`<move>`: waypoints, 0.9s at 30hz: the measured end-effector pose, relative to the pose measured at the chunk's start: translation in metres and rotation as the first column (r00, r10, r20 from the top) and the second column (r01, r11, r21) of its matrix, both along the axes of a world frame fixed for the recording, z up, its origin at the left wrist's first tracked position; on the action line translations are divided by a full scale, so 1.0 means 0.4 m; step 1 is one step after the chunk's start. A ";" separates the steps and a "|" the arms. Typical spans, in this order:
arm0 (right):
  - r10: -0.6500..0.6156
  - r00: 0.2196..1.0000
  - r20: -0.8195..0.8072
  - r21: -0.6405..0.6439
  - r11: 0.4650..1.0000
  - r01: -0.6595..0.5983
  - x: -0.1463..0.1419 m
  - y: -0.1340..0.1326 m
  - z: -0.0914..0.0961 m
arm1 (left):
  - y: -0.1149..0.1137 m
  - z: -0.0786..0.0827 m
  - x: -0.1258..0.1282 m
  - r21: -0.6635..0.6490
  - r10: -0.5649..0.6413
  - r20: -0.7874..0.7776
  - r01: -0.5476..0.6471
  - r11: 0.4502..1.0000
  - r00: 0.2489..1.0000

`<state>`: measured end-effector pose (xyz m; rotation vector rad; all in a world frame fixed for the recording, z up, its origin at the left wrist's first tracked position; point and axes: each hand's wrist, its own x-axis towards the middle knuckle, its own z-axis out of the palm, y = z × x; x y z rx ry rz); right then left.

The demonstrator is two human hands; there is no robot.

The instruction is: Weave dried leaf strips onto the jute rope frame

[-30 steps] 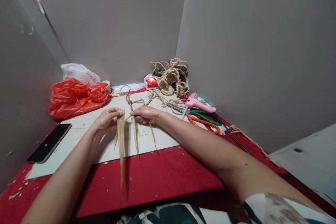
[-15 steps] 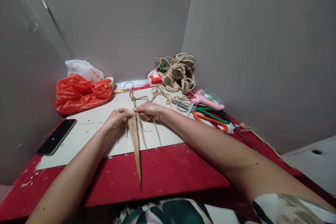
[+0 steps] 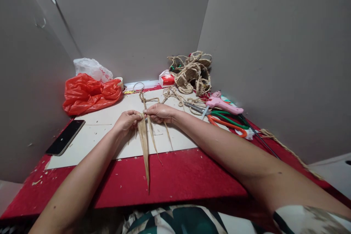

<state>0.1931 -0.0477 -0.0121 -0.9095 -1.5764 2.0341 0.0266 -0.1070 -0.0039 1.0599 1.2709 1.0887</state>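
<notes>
Between my hands, over the white board (image 3: 104,135), hang several dry tan fibre strips (image 3: 144,146), the widest tapering down past the board's front edge. My left hand (image 3: 128,120) pinches the top of this wide strip between thumb and fingers. Close against it on the right, my right hand (image 3: 159,113) is closed on the strips where they join the braid; thinner strips dangle below it. From there the braided cord (image 3: 144,100) runs away from me across the board, its far part bending to the right. My fingers hide the exact join.
A phone (image 3: 65,138) lies at left, below a red plastic bag (image 3: 91,95). Braided rope coils (image 3: 190,75) and a tissue pack (image 3: 166,79) sit at the back. A pink glue gun (image 3: 223,105) and orange-handled scissors (image 3: 229,126) lie at right on red cloth (image 3: 175,179).
The whole view has shifted slightly, so things appear a little further right and higher. Both hands keep their hold on the strips, with hardly any change between them.
</notes>
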 end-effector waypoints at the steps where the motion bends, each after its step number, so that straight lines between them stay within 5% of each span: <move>1: -0.003 1.000 0.005 0.013 1.000 0.003 -0.001 -0.002 0.000 | 0.000 -0.002 0.000 0.001 -0.005 -0.001 0.005 1.000 1.000; 18: -0.128 0.991 0.032 0.111 0.986 0.124 -0.016 -0.022 0.004 | 0.003 -0.026 0.018 0.137 0.053 -0.114 -0.037 0.990 0.992; 24: -0.140 0.987 0.084 0.103 0.986 0.131 -0.017 -0.014 0.001 | -0.011 0.040 0.018 0.310 0.079 -0.123 -0.038 0.950 0.989; 27: -0.133 0.987 0.084 0.097 0.987 0.125 -0.015 -0.013 0.003 | -0.018 0.084 0.001 0.280 0.071 -0.084 -0.045 0.959 0.994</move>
